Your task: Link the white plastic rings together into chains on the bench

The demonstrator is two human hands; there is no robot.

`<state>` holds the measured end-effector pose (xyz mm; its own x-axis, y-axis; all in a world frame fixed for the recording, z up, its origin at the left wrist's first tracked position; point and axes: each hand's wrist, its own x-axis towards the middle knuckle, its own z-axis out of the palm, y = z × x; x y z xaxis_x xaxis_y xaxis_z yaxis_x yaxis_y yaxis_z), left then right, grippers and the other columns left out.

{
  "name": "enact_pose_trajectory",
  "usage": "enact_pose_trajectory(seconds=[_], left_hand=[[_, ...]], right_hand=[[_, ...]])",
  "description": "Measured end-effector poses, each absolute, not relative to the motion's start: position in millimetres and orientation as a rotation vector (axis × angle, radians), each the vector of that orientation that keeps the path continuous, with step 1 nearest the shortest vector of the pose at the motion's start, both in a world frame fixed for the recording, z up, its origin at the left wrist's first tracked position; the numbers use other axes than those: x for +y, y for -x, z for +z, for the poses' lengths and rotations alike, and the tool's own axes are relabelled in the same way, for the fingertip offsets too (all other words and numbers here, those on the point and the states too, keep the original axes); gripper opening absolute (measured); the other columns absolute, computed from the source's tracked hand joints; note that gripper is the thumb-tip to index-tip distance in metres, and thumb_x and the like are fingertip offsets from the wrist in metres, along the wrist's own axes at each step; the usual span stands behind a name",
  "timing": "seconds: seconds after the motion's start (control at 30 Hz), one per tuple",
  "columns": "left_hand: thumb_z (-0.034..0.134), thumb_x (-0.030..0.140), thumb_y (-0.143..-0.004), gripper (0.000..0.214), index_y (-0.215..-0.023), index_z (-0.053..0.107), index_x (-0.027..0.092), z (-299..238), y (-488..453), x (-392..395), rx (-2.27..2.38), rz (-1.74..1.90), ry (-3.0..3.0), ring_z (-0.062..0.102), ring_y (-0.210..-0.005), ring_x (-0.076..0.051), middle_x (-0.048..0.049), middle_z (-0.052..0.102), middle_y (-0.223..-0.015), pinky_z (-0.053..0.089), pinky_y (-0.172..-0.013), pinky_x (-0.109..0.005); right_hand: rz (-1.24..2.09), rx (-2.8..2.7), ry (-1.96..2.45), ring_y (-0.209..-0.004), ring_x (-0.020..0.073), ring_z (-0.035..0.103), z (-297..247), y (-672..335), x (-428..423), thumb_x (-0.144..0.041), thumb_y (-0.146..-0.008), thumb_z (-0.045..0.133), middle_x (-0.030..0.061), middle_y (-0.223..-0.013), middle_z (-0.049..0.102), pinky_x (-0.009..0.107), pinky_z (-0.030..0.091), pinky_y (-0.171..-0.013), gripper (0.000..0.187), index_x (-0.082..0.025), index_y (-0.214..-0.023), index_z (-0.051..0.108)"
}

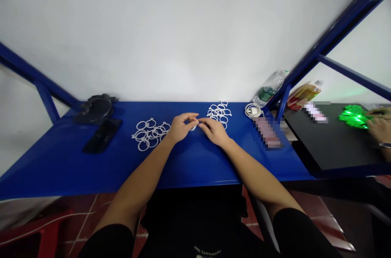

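My left hand [182, 127] is closed in a pinch over the middle of the blue table, with a small part of a white plastic ring [193, 128] showing below its fingertips. Thumb and forefinger of my right hand [215, 131] are pinched together at the same spot, meeting the left fingertips. Most of the ring is hidden by the fingers. Left of my hands lies a loose pile of white rings [148, 133] with small eyelets on their rims. A second group of similar rings [218, 111] lies behind my right hand, towards the wall.
On the blue table [195, 168], a black bag-like thing [97, 108] and a dark flat object [102, 136] lie left. A coiled white cable [254, 110], a water bottle [270, 89] and a blurred-out flat object [269, 132] lie right. Another person's hands [378, 125] hold green glowing things [354, 116].
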<state>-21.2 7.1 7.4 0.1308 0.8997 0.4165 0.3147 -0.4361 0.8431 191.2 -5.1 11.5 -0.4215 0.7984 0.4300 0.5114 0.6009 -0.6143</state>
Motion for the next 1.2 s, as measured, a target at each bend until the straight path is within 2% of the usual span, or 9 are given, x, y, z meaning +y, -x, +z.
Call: enact_pose_trajectory(seconds=[0.1, 0.3, 0.53, 0.67, 0.8, 0.93, 1.07, 1.2], left_hand=[[0.075, 0.037, -0.090, 0.029, -0.113, 0.079, 0.020, 6, 6, 0, 1.059, 1.353, -1.839, 0.075, -0.084, -0.018, -0.0049, 0.080, -0.092, 0.062, -0.087, -0.035], [0.076, 0.031, -0.090, 0.017, -0.104, 0.080, 0.022, 9, 7, -1, 1.122, 1.359, -1.936, 0.075, -0.084, -0.018, -0.0042, 0.080, -0.093, 0.063, -0.084, -0.034], [0.078, 0.036, -0.089, 0.023, -0.105, 0.077, 0.020, -1, 4, 2, 1.120, 1.467, -1.792, 0.075, -0.084, -0.018, -0.0062, 0.079, -0.096, 0.064, -0.082, -0.034], [0.076, 0.039, -0.091, 0.027, -0.108, 0.074, 0.019, -4, -1, 1, 1.072, 1.503, -1.765, 0.074, -0.079, -0.015, -0.0066, 0.075, -0.101, 0.063, -0.076, -0.030], [0.071, 0.038, -0.095, 0.020, -0.103, 0.076, 0.021, 7, 11, 3, 1.181, 1.482, -2.023, 0.072, -0.090, -0.019, -0.0068, 0.075, -0.100, 0.060, -0.088, -0.035], [0.068, 0.037, -0.096, 0.020, -0.104, 0.078, 0.022, 21, 49, 13, 1.648, 1.213, -2.269, 0.068, -0.108, -0.029, -0.0098, 0.077, -0.109, 0.050, -0.104, -0.046], [0.063, 0.046, -0.097, 0.034, -0.117, 0.077, 0.022, 24, 97, 25, 2.204, 0.740, -2.098, 0.064, -0.115, -0.037, -0.0145, 0.075, -0.120, 0.047, -0.103, -0.051], [0.065, 0.057, -0.091, 0.044, -0.117, 0.076, 0.023, 21, 123, 30, 2.340, 0.338, -1.916, 0.065, -0.117, -0.040, -0.0157, 0.076, -0.120, 0.045, -0.102, -0.053]], right_hand=[[0.523, -2.084, 0.968, -0.085, 0.0194, 0.073, 11, -192, -6, -0.038, -0.107, 0.054, 0.0056, -0.098, 0.079, 0.031, 0.055, -0.078, 0.028, -0.024, -0.119, 0.075], [0.524, -2.071, 0.984, -0.076, 0.0198, 0.072, 9, -192, -6, -0.041, -0.107, 0.052, 0.0053, -0.088, 0.078, 0.031, 0.053, -0.071, 0.031, -0.023, -0.109, 0.077], [0.511, -2.016, 1.031, -0.070, 0.0180, 0.071, 11, -188, -8, -0.041, -0.104, 0.058, 0.0034, -0.087, 0.080, 0.029, 0.053, -0.068, 0.030, -0.024, -0.121, 0.077], [0.443, -2.055, 1.018, -0.075, 0.0193, 0.073, 10, -189, -7, -0.038, -0.104, 0.056, 0.0052, -0.091, 0.080, 0.030, 0.055, -0.073, 0.029, -0.024, -0.116, 0.078], [0.316, -2.046, 1.061, -0.077, 0.0199, 0.073, 13, -198, -2, -0.040, -0.102, 0.058, 0.0063, -0.090, 0.080, 0.031, 0.056, -0.074, 0.029, -0.023, -0.111, 0.079], [0.187, -1.843, 1.168, -0.073, 0.0192, 0.072, 17, -212, 7, -0.041, -0.103, 0.056, 0.0055, -0.087, 0.079, 0.031, 0.057, -0.074, 0.031, -0.023, -0.117, 0.077], [0.189, -1.684, 1.251, -0.073, 0.0200, 0.072, 18, -222, 15, -0.040, -0.103, 0.055, 0.0033, -0.081, 0.077, 0.032, 0.057, -0.075, 0.034, -0.022, -0.126, 0.071], [0.275, -1.760, 1.197, -0.075, 0.0204, 0.073, 13, -219, 15, -0.037, -0.104, 0.053, 0.0043, -0.086, 0.078, 0.033, 0.058, -0.077, 0.033, -0.022, -0.126, 0.072]])
